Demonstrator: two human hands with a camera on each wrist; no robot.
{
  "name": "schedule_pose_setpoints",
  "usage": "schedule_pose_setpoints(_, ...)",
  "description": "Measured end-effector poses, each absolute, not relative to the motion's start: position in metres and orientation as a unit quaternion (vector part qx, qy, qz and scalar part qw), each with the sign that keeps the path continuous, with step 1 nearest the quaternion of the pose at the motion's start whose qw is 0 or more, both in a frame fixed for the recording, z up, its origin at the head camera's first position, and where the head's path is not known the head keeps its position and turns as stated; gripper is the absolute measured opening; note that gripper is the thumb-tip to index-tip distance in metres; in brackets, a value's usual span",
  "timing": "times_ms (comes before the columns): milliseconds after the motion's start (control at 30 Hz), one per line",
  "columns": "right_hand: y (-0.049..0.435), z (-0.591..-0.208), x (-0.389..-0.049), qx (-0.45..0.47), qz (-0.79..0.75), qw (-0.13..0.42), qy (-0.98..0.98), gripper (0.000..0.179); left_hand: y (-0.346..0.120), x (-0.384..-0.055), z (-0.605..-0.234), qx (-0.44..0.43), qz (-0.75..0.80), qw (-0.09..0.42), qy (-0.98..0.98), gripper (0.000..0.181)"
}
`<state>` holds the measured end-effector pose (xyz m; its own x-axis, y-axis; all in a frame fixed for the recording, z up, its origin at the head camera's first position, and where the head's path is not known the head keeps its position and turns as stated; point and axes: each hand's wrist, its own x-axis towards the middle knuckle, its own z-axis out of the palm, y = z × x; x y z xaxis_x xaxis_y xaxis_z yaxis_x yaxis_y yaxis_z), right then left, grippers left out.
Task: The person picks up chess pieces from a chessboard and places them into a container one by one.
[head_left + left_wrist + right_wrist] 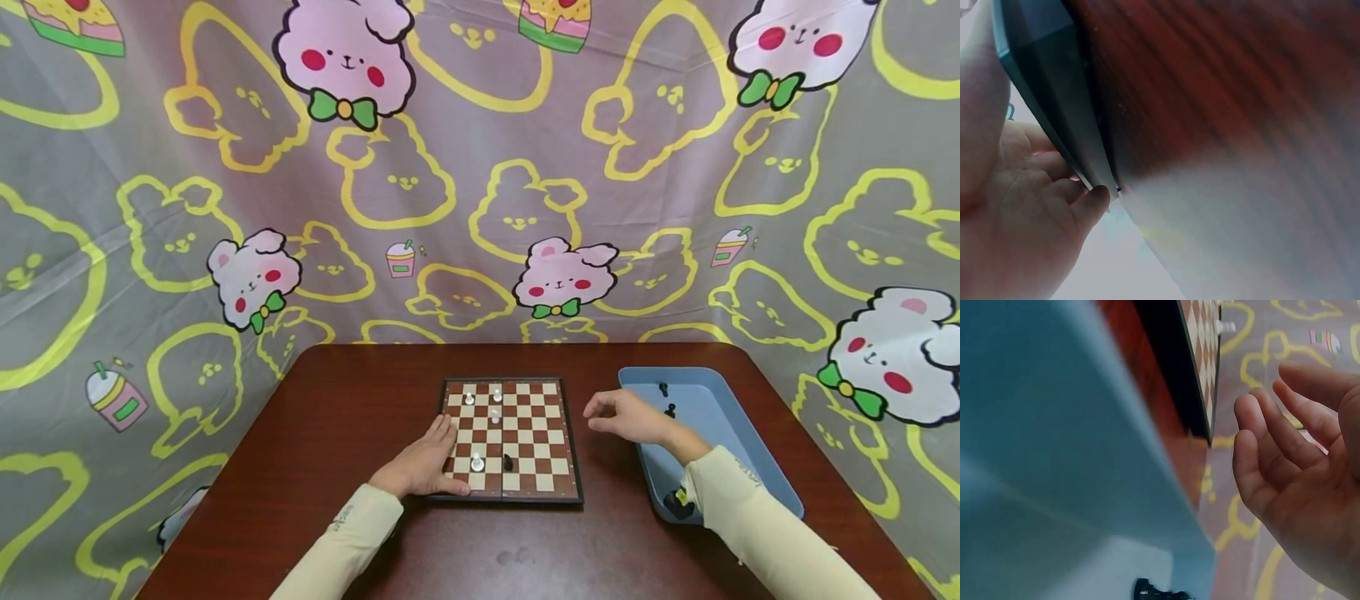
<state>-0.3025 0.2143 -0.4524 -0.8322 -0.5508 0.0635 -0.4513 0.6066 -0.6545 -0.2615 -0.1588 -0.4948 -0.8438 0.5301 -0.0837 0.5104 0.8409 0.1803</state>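
Chessboard (pixel 536 442): flat on the table (pixel 352 383), with the tray (pixel 705 400) to its right. I judge it light and stiff, possibly hinged at the centre seam; take hold at the dark rim.
Near white piece (pixel 477 462): upright, left of the seam. I expect it to be light, hard and slick; pinch below the head. Any magnet in the base, I cannot tell.
Far white pieces (pixel 469 399): three, towards the far edge; handle likewise.
Black piece on board (pixel 507 462): just right of the seam, near the near white piece; easily tipped, I judge.
Black pieces in tray (pixel 670 410): two show at the far left end; lift by the narrow neck.
Left hand (pixel 422 462): palm down at the near-left corner, fingers laid along the left rim, thumb spread away from them; it braces the board without clamping.
Right hand (pixel 628 417): above the gap between board and tray, fingers softly bent, thumb and fingertips apart, nothing held. Forearm crosses the tray.
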Motion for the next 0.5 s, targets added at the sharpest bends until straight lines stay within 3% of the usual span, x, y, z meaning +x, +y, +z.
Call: schedule_pose_setpoints(500, 0.167, -0.447, -0.296, -0.324, -0.306, 0.087, 0.891, 0.008, -0.158, -0.26, -0.493, 0.274, 0.077, 0.069, 0.956, 0.117)
